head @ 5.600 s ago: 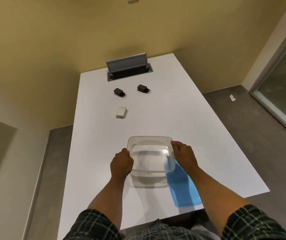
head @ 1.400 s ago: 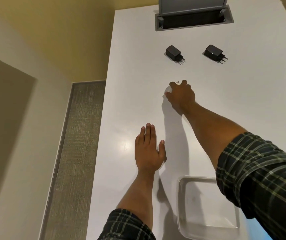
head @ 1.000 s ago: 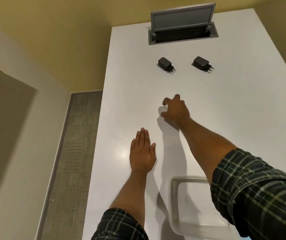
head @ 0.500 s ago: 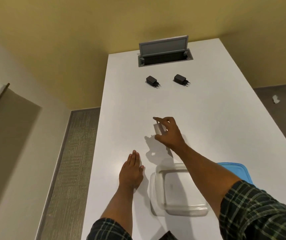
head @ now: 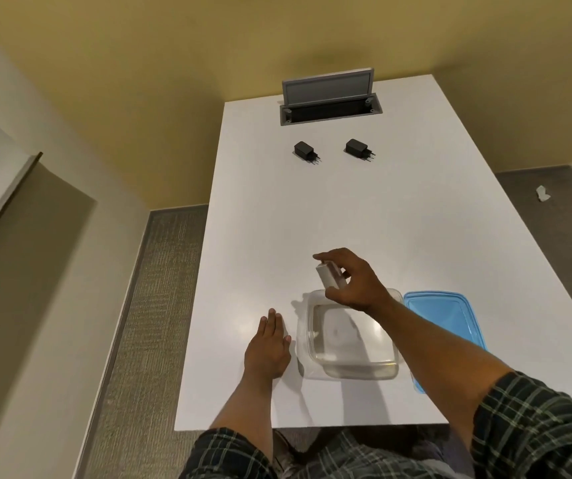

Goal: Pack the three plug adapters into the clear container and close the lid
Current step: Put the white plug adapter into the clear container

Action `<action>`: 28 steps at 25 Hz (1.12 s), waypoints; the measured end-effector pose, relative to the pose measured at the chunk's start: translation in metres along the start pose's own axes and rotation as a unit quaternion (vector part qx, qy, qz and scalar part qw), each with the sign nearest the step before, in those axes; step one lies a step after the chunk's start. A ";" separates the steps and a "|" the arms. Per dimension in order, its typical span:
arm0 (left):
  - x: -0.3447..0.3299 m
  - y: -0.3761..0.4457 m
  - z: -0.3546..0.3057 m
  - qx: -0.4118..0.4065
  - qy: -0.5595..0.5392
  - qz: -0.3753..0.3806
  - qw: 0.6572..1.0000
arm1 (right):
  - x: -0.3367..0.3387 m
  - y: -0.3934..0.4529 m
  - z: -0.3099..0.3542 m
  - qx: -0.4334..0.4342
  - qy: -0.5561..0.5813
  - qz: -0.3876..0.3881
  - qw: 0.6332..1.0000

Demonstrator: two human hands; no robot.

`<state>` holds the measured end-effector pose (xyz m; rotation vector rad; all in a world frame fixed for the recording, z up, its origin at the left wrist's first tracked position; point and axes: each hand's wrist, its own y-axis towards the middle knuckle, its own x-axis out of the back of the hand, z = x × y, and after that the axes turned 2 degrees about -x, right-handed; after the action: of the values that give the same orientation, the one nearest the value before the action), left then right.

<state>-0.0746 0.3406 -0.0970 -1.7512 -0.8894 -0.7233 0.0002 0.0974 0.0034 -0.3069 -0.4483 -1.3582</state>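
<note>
Right hand (head: 353,283) pinches the white adapter (head: 329,274) between fingertips above the far rim of the open clear container (head: 348,369), left hand (head: 268,352) lies flat and released on the table (head: 381,209) beside it, blue lid (head: 450,316) to its right, two black adapters (head: 307,152) well beyond.

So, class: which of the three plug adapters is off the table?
The white plug adapter, pinched in the right hand above the clear container. Both black adapters lie on the table.
</note>
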 end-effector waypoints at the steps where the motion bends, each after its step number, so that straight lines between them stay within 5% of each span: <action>1: 0.002 0.004 0.000 0.013 -0.013 0.000 1.000 | 0.000 -0.001 -0.003 0.019 -0.028 0.026 0.999; 5: 0.010 0.009 0.012 0.037 -0.034 0.027 0.998 | -0.018 -0.015 -0.019 0.047 -0.116 0.105 0.987; 12: 0.000 0.019 0.033 0.047 -0.026 0.070 0.996 | -0.050 -0.037 -0.038 -0.068 -0.198 0.206 0.956; 17: 0.000 0.010 0.026 -0.008 0.009 0.020 1.000 | -0.063 -0.040 -0.039 -0.167 -0.242 0.187 0.937; 28: 0.013 0.010 0.008 -0.010 0.031 -0.049 0.998 | -0.081 -0.024 -0.033 -0.191 -0.330 0.116 0.917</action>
<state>-0.0588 0.3487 -0.0935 -1.7033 -0.9333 -0.8486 -0.0314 0.1474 -0.0650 -1.1290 -0.6764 -1.0758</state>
